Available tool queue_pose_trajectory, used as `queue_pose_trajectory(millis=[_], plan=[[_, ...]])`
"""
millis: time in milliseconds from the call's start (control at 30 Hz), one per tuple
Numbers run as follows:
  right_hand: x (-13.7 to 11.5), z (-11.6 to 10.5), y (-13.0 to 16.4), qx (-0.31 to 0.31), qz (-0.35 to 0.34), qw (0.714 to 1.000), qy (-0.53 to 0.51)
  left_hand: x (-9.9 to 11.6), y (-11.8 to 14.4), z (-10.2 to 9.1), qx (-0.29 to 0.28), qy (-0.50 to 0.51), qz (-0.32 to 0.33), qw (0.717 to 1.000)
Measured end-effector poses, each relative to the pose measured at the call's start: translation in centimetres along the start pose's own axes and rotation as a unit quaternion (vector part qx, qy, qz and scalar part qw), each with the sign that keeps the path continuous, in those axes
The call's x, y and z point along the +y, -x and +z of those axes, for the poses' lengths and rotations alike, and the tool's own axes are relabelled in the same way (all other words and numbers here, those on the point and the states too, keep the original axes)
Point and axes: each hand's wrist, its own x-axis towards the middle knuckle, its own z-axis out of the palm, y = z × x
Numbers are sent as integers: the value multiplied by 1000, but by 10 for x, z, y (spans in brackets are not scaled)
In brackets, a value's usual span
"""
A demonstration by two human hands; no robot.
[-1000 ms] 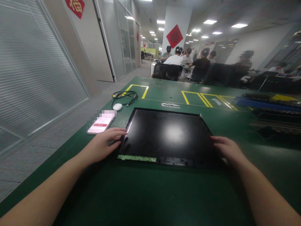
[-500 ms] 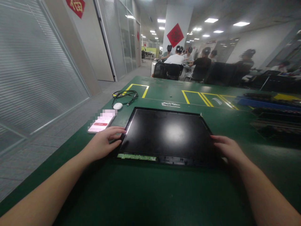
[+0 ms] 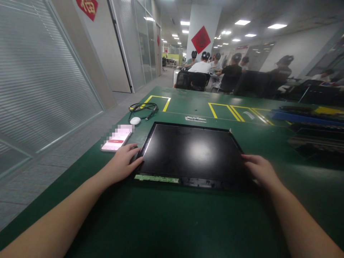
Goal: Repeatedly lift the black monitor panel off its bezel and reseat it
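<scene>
A black flat display panel (image 3: pixel 189 152) lies face up on the green table (image 3: pixel 166 222), with a narrow green circuit strip (image 3: pixel 156 178) along its near edge. My left hand (image 3: pixel 122 164) rests against the panel's left edge, fingers curled at the near left corner. At the right edge my right hand (image 3: pixel 260 170) grips the side of the panel near its near right corner.
A phone (image 3: pixel 116 141) with a lit screen lies left of the panel. Behind it are a white mouse (image 3: pixel 135 120) and a coiled black cable (image 3: pixel 143 108). Dark trays (image 3: pixel 311 141) and blue parts sit at right. Several people sit at a far table (image 3: pixel 212 66).
My left hand has slid a little nearer along the panel's left edge, its fingers curling in. The panel and my right hand have barely moved.
</scene>
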Motion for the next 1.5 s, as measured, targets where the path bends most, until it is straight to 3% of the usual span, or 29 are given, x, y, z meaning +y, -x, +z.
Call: queue_pose_trajectory(millis=[167,333,400,500,567,667,767,867,1500], plan=[[0,0,-1,8,-7,1000,24,0,-3,1,-17,10,-9,1000],[1,0,-2,38,-43,998,32,5,-1,-3,1,195,-69,978],[1,0,-3,31,-31,999,30,11,3,-5,16,306,-146,940],[2,0,-2,30,-21,999,25,28,7,-12,10,485,-270,832],[3,0,-3,28,-13,999,24,40,9,-18,8,557,-300,774],[5,0,-4,23,-4,999,27,52,8,-23,21,610,-329,720],[8,0,-5,21,-6,1000,20,58,6,-23,38,629,-351,692],[9,0,-5,13,-4,1000,3,61,6,-20,54,634,-360,682],[4,0,-1,18,-7,1000,-24,70,4,-18,72,616,-383,685]])
